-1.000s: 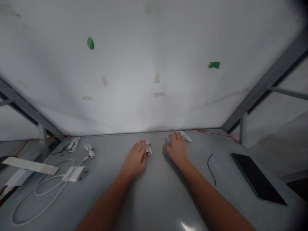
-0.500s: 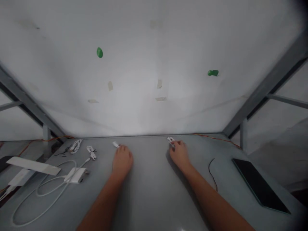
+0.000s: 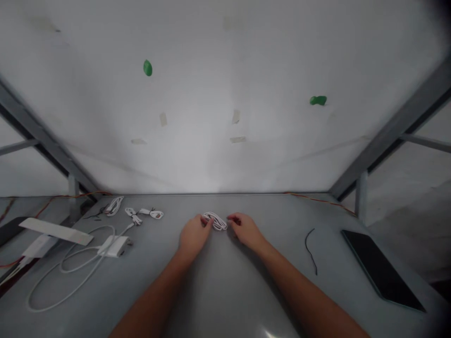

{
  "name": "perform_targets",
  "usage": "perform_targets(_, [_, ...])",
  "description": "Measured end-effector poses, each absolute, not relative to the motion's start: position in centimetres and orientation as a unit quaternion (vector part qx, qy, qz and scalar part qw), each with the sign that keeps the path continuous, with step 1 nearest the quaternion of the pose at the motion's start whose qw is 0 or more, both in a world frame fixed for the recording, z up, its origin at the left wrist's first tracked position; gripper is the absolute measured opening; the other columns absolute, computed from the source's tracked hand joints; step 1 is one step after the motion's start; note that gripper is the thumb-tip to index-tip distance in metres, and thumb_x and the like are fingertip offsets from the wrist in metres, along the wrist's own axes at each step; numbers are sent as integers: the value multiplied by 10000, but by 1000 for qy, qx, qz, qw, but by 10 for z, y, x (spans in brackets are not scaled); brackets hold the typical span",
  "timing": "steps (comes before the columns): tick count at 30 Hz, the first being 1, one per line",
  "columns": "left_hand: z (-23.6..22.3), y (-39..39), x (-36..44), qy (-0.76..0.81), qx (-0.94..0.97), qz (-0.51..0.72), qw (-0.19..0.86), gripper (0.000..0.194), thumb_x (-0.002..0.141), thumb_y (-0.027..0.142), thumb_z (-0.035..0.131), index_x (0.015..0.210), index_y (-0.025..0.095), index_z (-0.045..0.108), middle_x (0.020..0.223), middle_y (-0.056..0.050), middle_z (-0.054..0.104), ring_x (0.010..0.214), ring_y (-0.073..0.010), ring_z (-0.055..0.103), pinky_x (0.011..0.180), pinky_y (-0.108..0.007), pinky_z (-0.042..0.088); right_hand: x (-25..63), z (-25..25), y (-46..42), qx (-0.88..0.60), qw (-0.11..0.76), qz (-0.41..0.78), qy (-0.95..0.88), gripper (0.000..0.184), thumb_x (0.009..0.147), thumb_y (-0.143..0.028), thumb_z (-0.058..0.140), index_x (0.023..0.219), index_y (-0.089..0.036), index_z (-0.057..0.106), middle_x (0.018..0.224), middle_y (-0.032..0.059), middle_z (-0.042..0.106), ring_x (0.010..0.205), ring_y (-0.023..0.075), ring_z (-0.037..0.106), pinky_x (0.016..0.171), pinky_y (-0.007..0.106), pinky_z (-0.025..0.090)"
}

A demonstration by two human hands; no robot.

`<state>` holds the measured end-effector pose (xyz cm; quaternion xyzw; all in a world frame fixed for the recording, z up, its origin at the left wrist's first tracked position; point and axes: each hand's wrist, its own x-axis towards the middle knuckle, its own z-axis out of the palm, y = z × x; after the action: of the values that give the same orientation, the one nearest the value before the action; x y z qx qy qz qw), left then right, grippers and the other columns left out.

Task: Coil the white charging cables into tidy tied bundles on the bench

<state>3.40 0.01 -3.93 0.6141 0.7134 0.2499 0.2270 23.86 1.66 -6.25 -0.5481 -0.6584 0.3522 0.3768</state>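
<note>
A coiled white cable (image 3: 215, 220) lies between my two hands over the middle of the grey table. My left hand (image 3: 193, 234) pinches its left end between thumb and fingers. Close by the coil's right end is my right hand (image 3: 246, 230), with thumb and fingertips drawn together; anything between them is too small to make out. Left of my left hand, a bundled white cable (image 3: 155, 214) with a dark tie rests on the table. Beside it are a second tied white cable (image 3: 133, 216) and a third coiled one (image 3: 114, 205).
At left, a white charger (image 3: 114, 246) trails a long looped cable (image 3: 45, 307) near a white flat box (image 3: 56, 230). On the right are a short black tie (image 3: 310, 253) and a dark tablet-like slab (image 3: 380, 270). A white wall (image 3: 211, 169) stands behind the table.
My right hand has moved left, and the white cable it held is now in the middle. My left hand has moved right onto it, leaving another bundled cable at left.
</note>
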Motion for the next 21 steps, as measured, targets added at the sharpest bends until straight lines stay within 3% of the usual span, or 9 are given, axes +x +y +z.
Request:
perform_targets(5, [-45,5,39,660,608,274,347,314,875,488,741,729,217,679,667,-59,697,649,-234,679,619,-292,412,229,-56,19,-538,344,329,-695,191,839,-260,690,939,-197,840,868,65,728,799,221,635,780,347,492])
perform_targets(9, [-49,7,41,599,551,271,514,311,862,486,749,813,203,630,599,12,658,433,-152,594,480,-248,397,227,-55,19,-524,359,372,-677,167,761,-297,779,871,-183,832,823,57,723,780,217,626,741,333,482])
perform_targets(14, [-53,8,48,566,501,317,573,276,860,418,745,893,176,617,658,4,673,473,-155,650,489,-255,472,225,-59,21,-482,399,489,-608,186,775,-331,737,864,-178,793,792,66,758,719,203,634,629,300,465])
perform_targets(21, [-51,11,48,528,486,367,593,334,801,454,805,899,154,697,756,-40,716,607,-158,660,541,-258,499,226,-54,17,-486,430,560,-515,246,738,-395,787,849,-177,758,650,4,663,535,132,522,495,246,381])
